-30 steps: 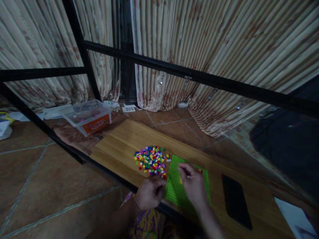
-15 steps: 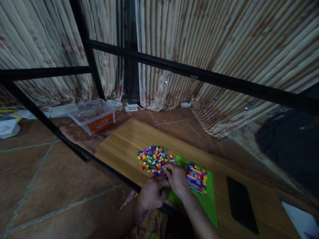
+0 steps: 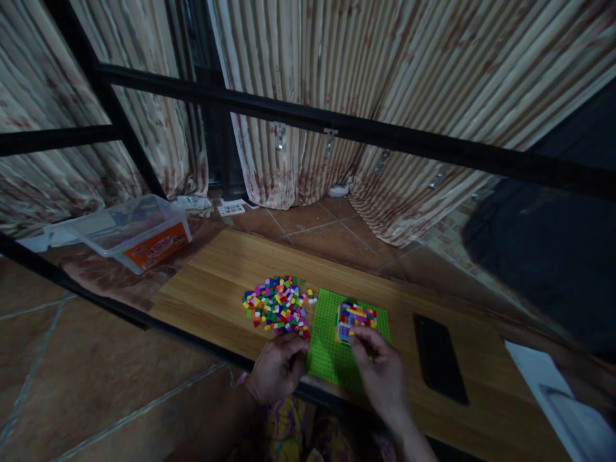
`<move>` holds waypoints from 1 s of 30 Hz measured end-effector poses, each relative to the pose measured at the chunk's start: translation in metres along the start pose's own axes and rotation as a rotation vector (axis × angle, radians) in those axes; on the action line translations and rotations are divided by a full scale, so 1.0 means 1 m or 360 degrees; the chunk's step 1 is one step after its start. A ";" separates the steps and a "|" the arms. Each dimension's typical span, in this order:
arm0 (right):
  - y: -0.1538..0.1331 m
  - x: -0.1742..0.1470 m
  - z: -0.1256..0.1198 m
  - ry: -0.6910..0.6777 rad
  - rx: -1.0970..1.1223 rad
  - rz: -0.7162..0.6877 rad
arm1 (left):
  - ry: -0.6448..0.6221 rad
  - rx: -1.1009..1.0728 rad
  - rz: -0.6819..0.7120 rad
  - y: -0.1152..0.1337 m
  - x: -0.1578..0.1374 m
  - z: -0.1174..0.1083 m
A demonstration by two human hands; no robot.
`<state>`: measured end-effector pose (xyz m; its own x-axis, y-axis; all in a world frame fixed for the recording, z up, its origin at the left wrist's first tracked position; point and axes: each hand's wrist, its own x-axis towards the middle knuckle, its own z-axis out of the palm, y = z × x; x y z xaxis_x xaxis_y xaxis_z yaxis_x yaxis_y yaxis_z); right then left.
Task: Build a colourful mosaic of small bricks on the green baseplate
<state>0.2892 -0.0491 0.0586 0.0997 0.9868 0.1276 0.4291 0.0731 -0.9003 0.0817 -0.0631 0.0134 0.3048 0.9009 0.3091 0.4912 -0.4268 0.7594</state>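
Observation:
My right hand is over the green baseplate, its thumb and fingertips pinched on a small yellow brick. The fingertips are at the near edge of a multicoloured block of bricks built up on the plate, and partly cover it. By the plate's left edge, my left hand is closed with curled fingers; what they hold, if anything, is hidden. Just beyond that hand lies a loose pile of small coloured bricks on the wooden table.
The wooden table bears a dark flat phone-like slab at right. A clear plastic box with an orange label stands beyond its left end. A black metal bar crosses in front of striped curtains.
My right hand has moved right, from the edge of the brick pile to the built block, carrying the yellow brick. My hands are now apart. The view has shifted to the right.

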 end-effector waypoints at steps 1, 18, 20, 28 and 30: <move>0.005 -0.001 -0.008 0.0077 0.0021 0.0058 | -0.0010 -0.0004 0.0012 0.000 0.000 0.000; 0.055 0.024 -0.027 0.0435 0.0460 0.0446 | -0.0033 0.0008 -0.0045 0.000 0.000 -0.002; 0.057 0.025 -0.026 0.0427 0.0494 0.0463 | -0.0038 0.0005 -0.0043 0.000 0.001 -0.002; 0.059 0.029 -0.024 0.0466 0.0558 0.0525 | -0.0042 -0.0001 -0.0035 -0.001 0.000 -0.002; 0.059 0.029 -0.023 0.0466 0.0568 0.0508 | -0.0041 -0.0008 -0.0029 -0.001 0.000 -0.002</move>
<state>0.3383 -0.0191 0.0184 0.4415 0.8905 -0.1102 0.0111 -0.1282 -0.9917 0.0796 -0.0628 0.0133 0.3169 0.9061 0.2803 0.4928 -0.4098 0.7676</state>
